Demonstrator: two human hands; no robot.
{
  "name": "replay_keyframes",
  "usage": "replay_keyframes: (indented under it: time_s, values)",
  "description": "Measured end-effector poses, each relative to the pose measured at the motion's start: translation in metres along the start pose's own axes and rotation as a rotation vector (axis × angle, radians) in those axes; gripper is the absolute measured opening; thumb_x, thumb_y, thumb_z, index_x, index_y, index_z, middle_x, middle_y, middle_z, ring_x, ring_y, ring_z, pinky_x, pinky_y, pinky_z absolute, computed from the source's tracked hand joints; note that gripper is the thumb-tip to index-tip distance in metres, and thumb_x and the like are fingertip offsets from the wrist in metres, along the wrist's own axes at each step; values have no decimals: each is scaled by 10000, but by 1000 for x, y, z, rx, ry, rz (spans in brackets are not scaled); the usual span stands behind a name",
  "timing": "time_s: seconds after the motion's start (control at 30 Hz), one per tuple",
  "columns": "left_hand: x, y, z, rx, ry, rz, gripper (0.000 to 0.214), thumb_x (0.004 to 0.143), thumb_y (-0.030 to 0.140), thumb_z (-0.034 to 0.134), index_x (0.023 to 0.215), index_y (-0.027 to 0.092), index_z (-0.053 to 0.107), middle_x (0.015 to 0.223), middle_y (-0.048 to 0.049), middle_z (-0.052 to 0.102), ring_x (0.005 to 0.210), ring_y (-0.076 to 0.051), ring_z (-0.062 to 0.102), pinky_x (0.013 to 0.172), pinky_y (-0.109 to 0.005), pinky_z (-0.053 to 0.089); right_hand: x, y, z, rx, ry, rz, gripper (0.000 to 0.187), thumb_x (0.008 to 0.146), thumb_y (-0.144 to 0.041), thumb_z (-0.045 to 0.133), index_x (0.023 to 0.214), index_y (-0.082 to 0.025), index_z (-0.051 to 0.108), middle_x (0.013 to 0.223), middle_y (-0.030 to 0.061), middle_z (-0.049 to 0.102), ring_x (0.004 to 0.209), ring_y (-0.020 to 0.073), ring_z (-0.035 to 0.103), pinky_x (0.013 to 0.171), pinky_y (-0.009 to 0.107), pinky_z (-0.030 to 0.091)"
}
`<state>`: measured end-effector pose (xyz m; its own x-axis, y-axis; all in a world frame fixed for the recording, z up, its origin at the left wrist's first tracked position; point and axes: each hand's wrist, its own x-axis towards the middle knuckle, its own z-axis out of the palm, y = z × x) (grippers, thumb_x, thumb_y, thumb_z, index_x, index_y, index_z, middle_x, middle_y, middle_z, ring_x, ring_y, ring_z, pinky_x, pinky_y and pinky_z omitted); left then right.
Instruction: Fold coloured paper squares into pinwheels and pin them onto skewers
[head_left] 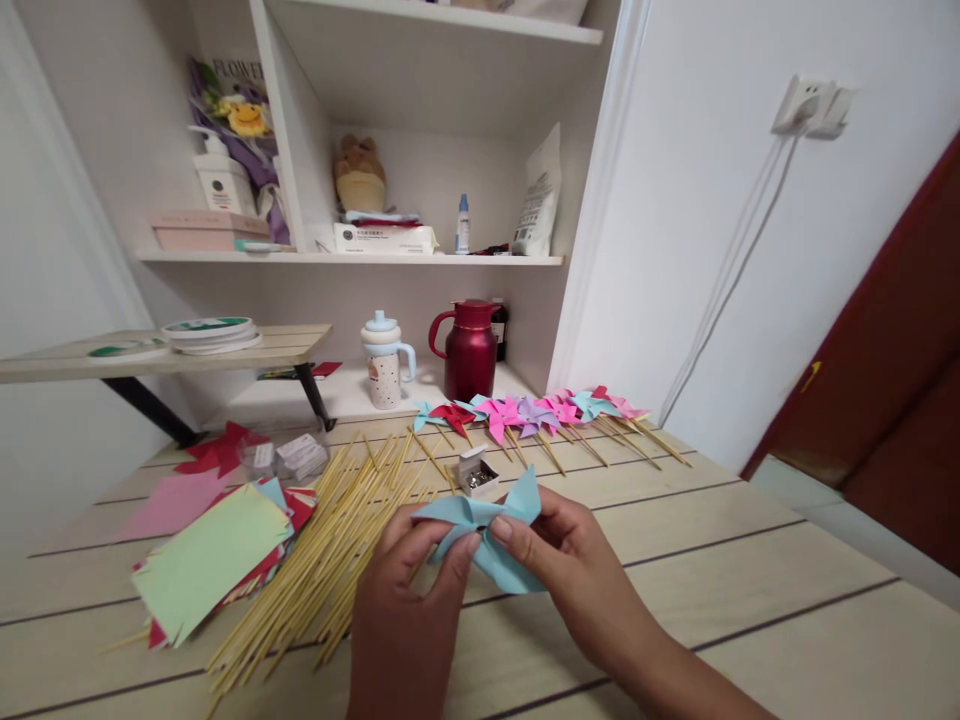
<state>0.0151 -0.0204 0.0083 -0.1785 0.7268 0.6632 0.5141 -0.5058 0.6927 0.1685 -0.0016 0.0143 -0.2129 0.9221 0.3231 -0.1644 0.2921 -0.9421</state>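
A light blue paper pinwheel (517,568), with its corners folded in toward the centre, is held above the table between both hands. My left hand (416,580) grips its left side, thumb near the middle. My right hand (562,545) pinches the right side, the thumb pressing close to the centre. Just beyond the hands stands a small open box (478,472) of metal pins. Many thin wooden sticks (330,550) lie in a loose heap left of my left hand. Farther left is a stack of cut paper sheets (217,560), light green on top.
Finished pinwheels on sticks (532,415) lie in a row at the table's back. Behind them stand a dark red jug (471,350) and a spotted cup (385,370). A small raised stand (292,342) holds round discs at left. Clear plastic boxes (300,457) sit below it.
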Motion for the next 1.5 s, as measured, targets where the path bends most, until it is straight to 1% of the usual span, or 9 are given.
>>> replay_keyframes:
  time_s: [0.1,0.33,0.6,0.7,0.83,0.93,1.03,1.17,1.5]
  values:
    - [-5,-7,1,108,16,87,81,801,312,697,755,247,709,768,9,706,702,-160,687,636,-273,555,-1,0,-1,-15,4,-1,215,824,-399,707,824,-184,699,784,12,685,713,144,602,646,247,491]
    - [-12,-13,7,332,224,455,143,785,178,689,910,205,626,943,-50,660,893,-199,633,815,-388,505,-4,3,-1,-130,22,-46,215,834,-396,695,806,-183,702,764,15,673,714,155,598,646,263,487]
    - [-8,-10,2,283,108,359,66,817,189,672,853,234,643,891,-12,646,857,-175,626,765,-347,508,-2,7,1,-191,38,-84,158,781,-321,750,743,-194,663,723,-7,648,717,158,588,659,271,480]
    - [-6,-9,-1,251,83,373,103,815,176,673,881,252,649,900,-4,645,868,-168,628,758,-326,514,-2,6,-1,-190,83,-157,121,814,-301,722,756,-207,673,735,2,653,761,173,609,675,283,493]
    - [-5,-6,-6,275,54,410,198,814,140,638,961,272,647,917,-1,643,885,-170,620,787,-328,503,0,1,-6,-242,88,-416,28,840,-210,689,818,-227,694,779,19,684,795,188,642,750,330,521]
    - [-5,-7,-13,311,51,509,262,774,90,593,960,267,649,923,-6,651,883,-181,619,860,-358,478,0,-3,-10,-350,17,-652,127,847,-137,657,890,-247,701,805,21,719,772,191,664,885,421,497]
    - [-4,-9,-20,348,52,640,301,754,80,577,981,260,659,924,-11,670,877,-183,630,940,-380,437,-1,-7,-14,-457,-44,-757,165,864,-142,614,956,-260,684,838,34,737,762,207,676,932,486,471]
    - [-3,-9,-25,372,62,757,331,765,72,563,1029,250,655,913,-14,695,862,-169,645,977,-382,406,-3,-7,-18,-511,-60,-788,158,876,-162,585,966,-260,669,851,39,733,761,214,681,944,502,463]
    - [-2,-4,-25,403,50,798,318,794,74,529,1032,243,653,877,2,711,822,-145,662,999,-373,368,-7,-8,-20,-558,-58,-782,186,867,-133,580,980,-256,664,863,30,733,771,209,682,977,510,424]
